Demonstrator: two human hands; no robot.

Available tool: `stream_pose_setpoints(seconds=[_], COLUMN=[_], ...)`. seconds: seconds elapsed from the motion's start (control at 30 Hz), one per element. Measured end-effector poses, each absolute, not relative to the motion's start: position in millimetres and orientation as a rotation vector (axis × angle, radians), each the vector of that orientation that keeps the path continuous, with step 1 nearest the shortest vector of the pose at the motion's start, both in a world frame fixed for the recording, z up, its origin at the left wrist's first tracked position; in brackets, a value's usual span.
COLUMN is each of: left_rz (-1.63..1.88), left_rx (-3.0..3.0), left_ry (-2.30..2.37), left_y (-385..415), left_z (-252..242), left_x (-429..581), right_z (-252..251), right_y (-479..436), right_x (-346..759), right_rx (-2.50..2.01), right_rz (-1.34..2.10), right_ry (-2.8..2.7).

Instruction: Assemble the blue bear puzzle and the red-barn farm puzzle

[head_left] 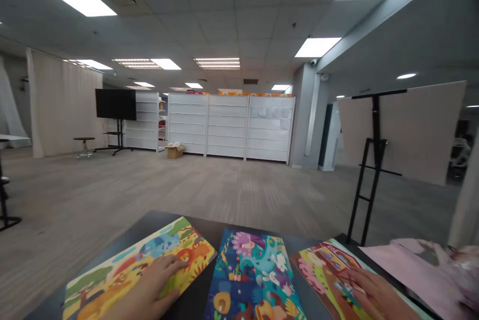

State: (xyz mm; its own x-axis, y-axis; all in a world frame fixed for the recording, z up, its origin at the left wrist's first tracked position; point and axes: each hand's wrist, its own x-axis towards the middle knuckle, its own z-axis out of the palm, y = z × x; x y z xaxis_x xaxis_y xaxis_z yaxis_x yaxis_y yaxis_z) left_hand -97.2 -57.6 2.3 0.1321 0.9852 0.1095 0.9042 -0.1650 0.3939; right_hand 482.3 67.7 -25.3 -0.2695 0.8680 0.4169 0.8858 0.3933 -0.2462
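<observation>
Three colourful cartoon sheets, perhaps puzzles or book covers, lie on a dark table [204, 230]. My left hand [155, 277] rests palm down on the yellow animal picture [108, 280], its fingers stretched and thumb apart. Between my hands is the blue picture [250, 270] with rabbits and other animals; neither hand touches it. On the right picture [320, 272], which shows a red house and green and brown shapes, my right hand [368, 287] lies with fingers extended. Both wrists run out of the bottom of the view.
Pink cloth [404, 270] lies at the table's right side. Beyond it stands a black easel stand [368, 185] in front of a large pale panel [419, 130]. Farther off are white shelves [228, 125], a cardboard box [174, 151], a screen on a stand [116, 104] and a round stool [84, 139].
</observation>
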Motion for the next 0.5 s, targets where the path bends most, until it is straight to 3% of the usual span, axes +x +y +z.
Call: stream_pose_setpoints(seconds=[0.23, 0.5], left_rz=[0.284, 0.264], left_rx=[2.401, 2.398], left_ry=[1.434, 1.371], left_y=[-12, 8], left_z=[34, 20], left_x=[9, 37], right_z=[24, 12], right_y=[28, 33], right_x=[316, 310], right_rx=[-1.252, -1.146], right_rz=[0.316, 0.512], right_ry=[-2.665, -2.743])
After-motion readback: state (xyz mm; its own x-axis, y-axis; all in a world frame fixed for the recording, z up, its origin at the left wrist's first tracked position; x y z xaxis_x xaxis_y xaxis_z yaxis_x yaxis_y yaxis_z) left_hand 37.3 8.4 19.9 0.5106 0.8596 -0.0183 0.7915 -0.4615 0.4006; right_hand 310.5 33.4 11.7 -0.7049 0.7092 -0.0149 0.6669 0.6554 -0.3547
